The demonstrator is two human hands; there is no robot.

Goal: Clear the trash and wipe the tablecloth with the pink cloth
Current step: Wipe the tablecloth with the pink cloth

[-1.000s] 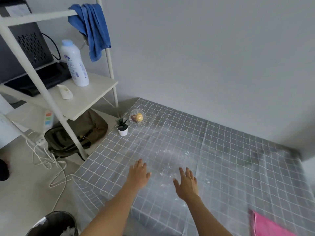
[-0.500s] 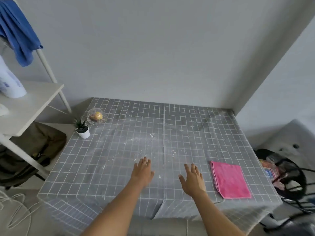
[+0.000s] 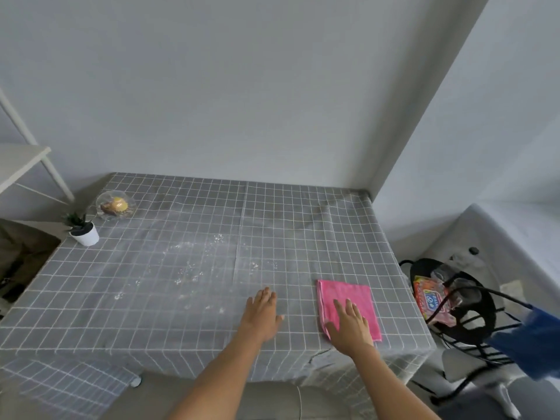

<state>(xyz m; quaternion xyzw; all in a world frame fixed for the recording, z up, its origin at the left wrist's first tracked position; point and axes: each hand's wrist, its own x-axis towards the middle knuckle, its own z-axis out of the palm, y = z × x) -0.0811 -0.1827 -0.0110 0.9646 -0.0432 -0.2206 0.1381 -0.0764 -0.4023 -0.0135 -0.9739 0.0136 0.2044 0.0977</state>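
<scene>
A folded pink cloth [image 3: 354, 298] lies flat near the front right of the grey checked tablecloth [image 3: 303, 225]. My right hand [image 3: 348, 324] rests over the cloth's near left part, fingers spread, not gripping. My left hand [image 3: 262, 313] is flat and open on the tablecloth, left of the cloth. White crumbs [image 3: 194, 268] are scattered across the middle of the tablecloth, beyond my left hand.
A small potted plant [image 3: 83, 230] and a clear glass dish with a yellow item [image 3: 115, 204] stand at the far left corner. A white shelf [image 3: 21, 165] is left of the table. A black wire stand with snack packets [image 3: 436, 301] sits to the right.
The view swung right, away from the shelf and bin. My right hand moved right onto the pink cloth. My left hand stayed flat on the tablecloth.
</scene>
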